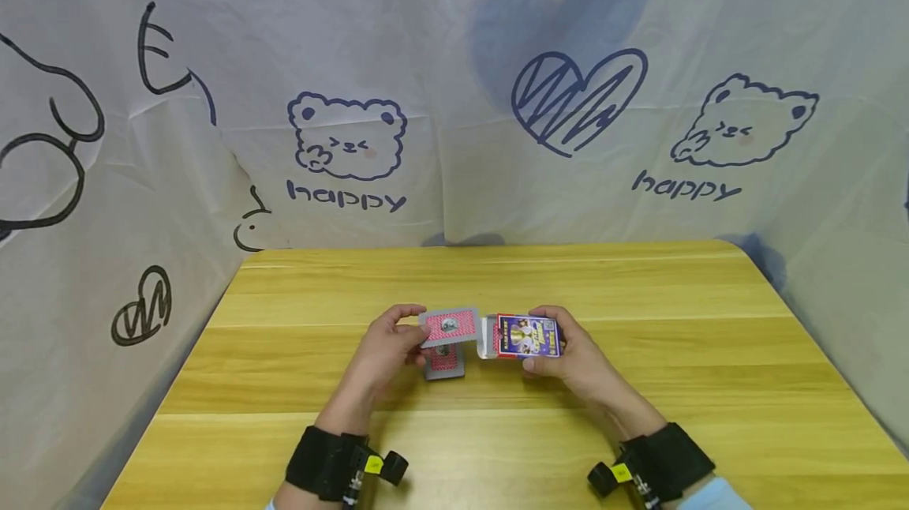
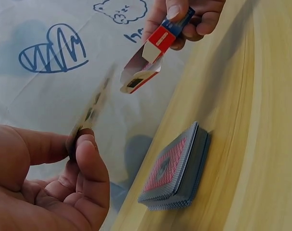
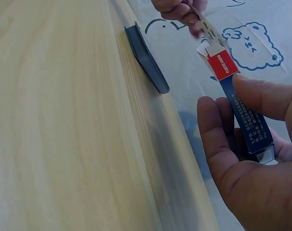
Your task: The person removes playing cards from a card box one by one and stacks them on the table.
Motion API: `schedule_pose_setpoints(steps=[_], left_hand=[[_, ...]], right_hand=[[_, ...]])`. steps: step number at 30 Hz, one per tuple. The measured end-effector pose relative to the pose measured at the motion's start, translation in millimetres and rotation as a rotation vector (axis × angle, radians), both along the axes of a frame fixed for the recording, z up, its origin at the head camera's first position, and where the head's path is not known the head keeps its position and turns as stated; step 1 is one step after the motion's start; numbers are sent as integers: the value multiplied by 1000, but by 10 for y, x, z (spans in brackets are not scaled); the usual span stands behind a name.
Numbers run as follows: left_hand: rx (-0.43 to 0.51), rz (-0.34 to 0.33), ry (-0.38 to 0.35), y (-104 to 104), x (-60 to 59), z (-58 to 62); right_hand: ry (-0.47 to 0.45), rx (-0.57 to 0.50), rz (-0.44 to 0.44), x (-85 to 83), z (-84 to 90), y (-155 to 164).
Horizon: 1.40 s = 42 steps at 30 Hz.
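- Above the deck (image 1: 444,362) on the wooden table (image 1: 639,431), my left hand (image 1: 387,352) pinches one red-backed card (image 1: 450,325).
- Right of the deck, my right hand (image 1: 571,356) grips the open card box (image 1: 524,336), fingers curled round it.

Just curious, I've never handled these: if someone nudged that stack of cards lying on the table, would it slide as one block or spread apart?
The stack of cards would probably fan out: loose, thin, smooth cards. On the smooth wooden table, it likely slides easily.
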<state>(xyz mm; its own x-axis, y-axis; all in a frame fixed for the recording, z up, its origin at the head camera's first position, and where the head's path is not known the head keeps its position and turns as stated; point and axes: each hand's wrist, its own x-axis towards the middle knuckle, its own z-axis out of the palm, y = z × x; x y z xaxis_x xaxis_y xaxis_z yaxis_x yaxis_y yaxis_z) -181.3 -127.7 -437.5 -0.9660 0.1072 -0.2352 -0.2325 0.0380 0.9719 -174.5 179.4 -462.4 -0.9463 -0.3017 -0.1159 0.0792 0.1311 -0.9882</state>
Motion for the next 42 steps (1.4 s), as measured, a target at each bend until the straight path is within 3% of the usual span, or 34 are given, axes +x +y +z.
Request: schedule_pose_setpoints(steps=[11,20,27,42], left_hand=[[-58,42,10,-60,-10,-13],[-101,121,-13,-58,-20,-70],[-180,123,-2,-72,-37,-88],[-82,112,-52,-68,-38,-96]], right_hand=[[1,6,-9,-6,1,0],[-12,-6,-10,12,13,5],[-19,-30,1,12,21,5],[-28,-41,-5,17,18,-8]])
